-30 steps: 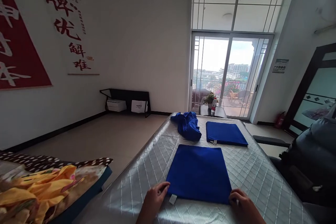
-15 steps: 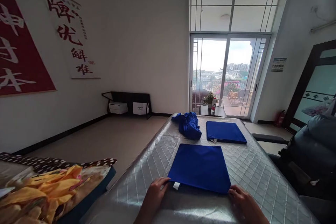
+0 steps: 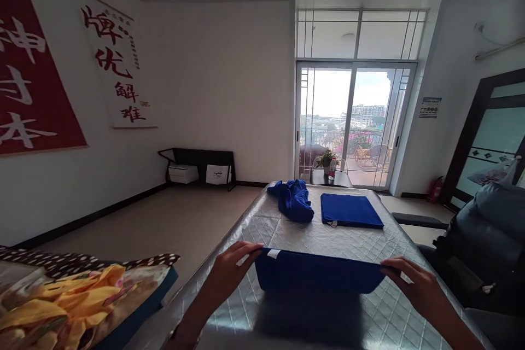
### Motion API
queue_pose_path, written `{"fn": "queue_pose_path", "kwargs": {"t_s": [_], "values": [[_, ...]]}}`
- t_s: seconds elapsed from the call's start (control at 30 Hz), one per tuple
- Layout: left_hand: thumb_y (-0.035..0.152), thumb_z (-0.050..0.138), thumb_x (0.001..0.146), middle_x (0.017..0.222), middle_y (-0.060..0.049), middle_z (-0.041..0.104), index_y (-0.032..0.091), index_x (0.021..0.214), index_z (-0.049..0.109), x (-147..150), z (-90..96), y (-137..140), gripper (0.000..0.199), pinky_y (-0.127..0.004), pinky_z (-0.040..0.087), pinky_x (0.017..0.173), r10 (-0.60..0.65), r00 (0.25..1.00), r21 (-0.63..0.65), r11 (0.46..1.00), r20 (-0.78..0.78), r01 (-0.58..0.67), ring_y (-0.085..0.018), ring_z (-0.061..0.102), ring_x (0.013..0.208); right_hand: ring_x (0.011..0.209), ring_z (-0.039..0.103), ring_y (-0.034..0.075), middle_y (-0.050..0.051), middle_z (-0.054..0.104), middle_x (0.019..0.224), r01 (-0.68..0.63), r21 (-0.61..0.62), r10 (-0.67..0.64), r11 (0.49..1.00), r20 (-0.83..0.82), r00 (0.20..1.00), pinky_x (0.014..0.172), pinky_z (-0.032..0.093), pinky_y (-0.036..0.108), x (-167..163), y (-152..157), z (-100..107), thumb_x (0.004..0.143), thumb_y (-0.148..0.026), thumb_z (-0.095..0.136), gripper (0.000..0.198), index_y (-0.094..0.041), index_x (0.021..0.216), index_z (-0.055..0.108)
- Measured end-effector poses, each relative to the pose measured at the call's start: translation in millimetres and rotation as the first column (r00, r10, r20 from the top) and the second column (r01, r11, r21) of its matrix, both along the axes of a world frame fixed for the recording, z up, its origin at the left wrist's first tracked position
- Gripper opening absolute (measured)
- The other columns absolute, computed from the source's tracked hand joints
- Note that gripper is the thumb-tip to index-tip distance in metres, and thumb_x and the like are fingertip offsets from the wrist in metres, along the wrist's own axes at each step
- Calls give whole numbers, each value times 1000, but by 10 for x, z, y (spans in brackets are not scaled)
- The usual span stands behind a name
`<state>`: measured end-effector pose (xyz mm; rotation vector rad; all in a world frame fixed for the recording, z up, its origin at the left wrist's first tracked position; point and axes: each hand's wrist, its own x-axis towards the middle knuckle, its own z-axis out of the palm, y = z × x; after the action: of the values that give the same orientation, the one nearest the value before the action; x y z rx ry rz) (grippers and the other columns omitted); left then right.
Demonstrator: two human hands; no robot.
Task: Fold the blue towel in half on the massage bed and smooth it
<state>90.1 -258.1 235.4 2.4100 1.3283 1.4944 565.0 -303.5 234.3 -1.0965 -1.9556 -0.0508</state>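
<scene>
A flat blue cloth piece (image 3: 318, 272) with a small white tag hangs between my hands, its near edge lifted off the silver quilted surface (image 3: 229, 290). My left hand (image 3: 235, 258) pinches the left corner beside the tag. At the right corner, my right hand (image 3: 410, 279) grips the same edge between thumb and fingers. Beyond it lies a flat stack of blue cloth (image 3: 351, 210), with a white tag at its front edge. Left of the stack is a crumpled blue cloth (image 3: 293, 201).
A cushion or bedding with yellow cloth (image 3: 90, 295) is at the lower left. Dark bags (image 3: 488, 229) sit at the right edge. Past the far end stands a small table (image 3: 328, 178) with a potted plant and a bottle, before a glass sliding door (image 3: 326, 115).
Both hands have raised the near edge of the blue cloth piece, which lay flat before. My right hand has moved further right, and the view has tilted up slightly.
</scene>
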Motion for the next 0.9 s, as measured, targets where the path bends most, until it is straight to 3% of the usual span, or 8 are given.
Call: {"fn": "queue_pose_path", "kwargs": {"t_s": [0.17,0.4,0.5,0.63,0.7,0.77,0.9], "values": [[50,63,92,91,2,78,30,98,78,-57,519,30,26,-25,56,76,-49,999,-87,995,-20,47,-17,73,82,82,73,20,3,78,97,44,-34,-41,998,65,997,75,60,28,103,5,612,91,-55,61,31,-31,103,76],[54,68,84,81,1,78,26,88,79,31,772,615,31,-27,53,69,-123,992,-263,958,-8,117,-19,70,74,74,72,19,-1,79,90,82,-247,-53,965,124,991,68,56,28,184,460,952,88,-62,59,38,-32,101,78],[59,69,81,79,-1,77,25,86,80,143,898,947,36,-25,50,63,-119,993,-206,972,-1,116,-17,66,67,77,72,20,-1,79,89,98,-279,-72,955,102,992,70,56,29,205,734,1043,86,-60,60,38,-30,101,79],[63,69,79,83,-3,74,24,86,81,233,982,1118,41,-24,47,58,-24,994,-10,1000,103,25,-14,62,63,80,72,21,1,79,95,164,-178,-153,970,75,985,74,56,32,232,864,1099,88,-56,58,37,-29,105,78],[60,69,82,84,-3,75,25,92,82,222,870,1040,39,-24,48,59,-8,989,27,1000,148,4,-15,65,67,80,72,21,2,79,96,164,-153,-158,974,49,986,75,56,32,236,805,1000,89,-56,58,36,-31,106,78],[56,67,85,84,-3,77,26,98,81,193,602,891,36,-24,50,61,-36,987,-3,999,155,37,-16,67,69,80,72,21,3,79,97,127,-174,-128,977,9,992,75,57,32,225,709,750,90,-58,58,36,-31,105,78],[50,63,87,84,-1,80,28,101,81,197,-308,559,31,-28,55,67,-89,991,-275,955,98,113,-20,71,71,88,73,22,6,77,110,29,-282,-53,959,-79,995,77,59,34,131,549,-192,90,-60,56,40,-29,102,78]]}}
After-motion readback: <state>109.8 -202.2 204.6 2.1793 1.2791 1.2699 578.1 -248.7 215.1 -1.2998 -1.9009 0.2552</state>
